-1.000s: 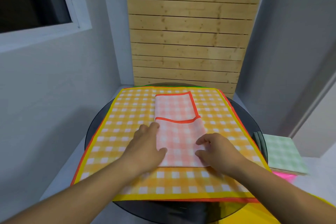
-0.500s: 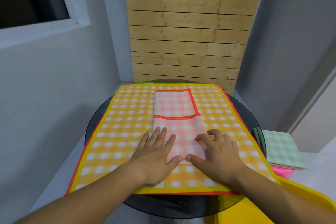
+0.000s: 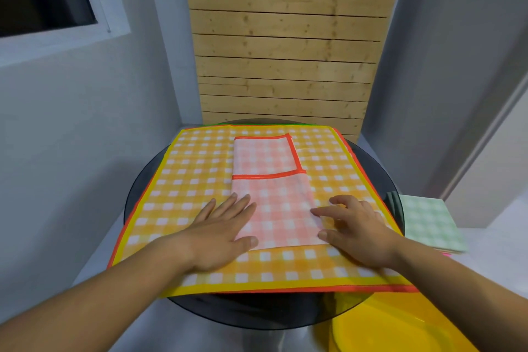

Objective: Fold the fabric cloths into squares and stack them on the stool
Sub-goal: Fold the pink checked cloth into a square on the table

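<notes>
My left hand [image 3: 220, 233], flat, and right hand [image 3: 354, 228], fingers loosely bent, both holding nothing, have slid apart across the pink cloth [image 3: 274, 203]; crease pressed, I judge, squaring fold pending.

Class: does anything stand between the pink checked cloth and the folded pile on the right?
Nothing visible does. Between the pink cloth and the folded pile lie only the flat yellow cloth and the table rim; the right hand rests at that edge.

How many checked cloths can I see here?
3: yellow cloth spread over the round table, pink cloth partly folded on it, green cloth folded at right. Edges beneath suggest more hidden.
</notes>
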The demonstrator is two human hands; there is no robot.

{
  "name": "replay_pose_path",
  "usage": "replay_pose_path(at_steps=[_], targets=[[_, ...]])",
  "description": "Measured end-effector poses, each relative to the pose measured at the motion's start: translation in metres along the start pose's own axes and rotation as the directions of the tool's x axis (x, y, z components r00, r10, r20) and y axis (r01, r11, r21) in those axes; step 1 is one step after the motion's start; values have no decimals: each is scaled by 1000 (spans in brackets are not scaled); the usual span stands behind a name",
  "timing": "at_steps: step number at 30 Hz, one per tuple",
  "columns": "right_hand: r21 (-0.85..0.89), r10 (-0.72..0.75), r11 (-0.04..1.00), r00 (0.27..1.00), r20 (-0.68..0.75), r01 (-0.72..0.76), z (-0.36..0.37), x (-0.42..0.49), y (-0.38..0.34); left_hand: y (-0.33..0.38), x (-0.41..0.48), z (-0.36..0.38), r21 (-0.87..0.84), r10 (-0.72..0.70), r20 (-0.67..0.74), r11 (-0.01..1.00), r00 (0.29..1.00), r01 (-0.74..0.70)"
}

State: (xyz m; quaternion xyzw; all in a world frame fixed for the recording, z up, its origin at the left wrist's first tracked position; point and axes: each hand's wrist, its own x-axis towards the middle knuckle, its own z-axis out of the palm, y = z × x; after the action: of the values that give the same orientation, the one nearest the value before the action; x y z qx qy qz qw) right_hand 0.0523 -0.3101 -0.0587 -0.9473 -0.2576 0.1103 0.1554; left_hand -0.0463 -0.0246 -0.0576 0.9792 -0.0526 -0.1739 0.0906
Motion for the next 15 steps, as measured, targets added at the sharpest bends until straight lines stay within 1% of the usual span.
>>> replay_pose_path(at_steps=[2, 4, 7, 10, 15], targets=[[2, -16, 1000, 1000, -10, 16, -1, -1, -1, 0, -1, 1, -2, 5, -14, 1000, 1000, -5], [30, -61, 998, 996, -70, 63, -1, -4, -7, 1, -1, 1, 9, 8, -17, 1000, 1000, -7], [-6, -218, 976, 964, -150, 220, 2, -9, -17, 2, -2, -1, 35, 4, -9, 999, 1000, -4], [-51, -354, 935, 922, -156, 351, 6, -8, -22, 4, -1, -2, 45, -2, -1, 999, 1000, 2], [-169, -441, 894, 879, -182, 414, 9, -3, -25, 2, -1, -5, -3, 0, -1, 1000, 1000, 0]])
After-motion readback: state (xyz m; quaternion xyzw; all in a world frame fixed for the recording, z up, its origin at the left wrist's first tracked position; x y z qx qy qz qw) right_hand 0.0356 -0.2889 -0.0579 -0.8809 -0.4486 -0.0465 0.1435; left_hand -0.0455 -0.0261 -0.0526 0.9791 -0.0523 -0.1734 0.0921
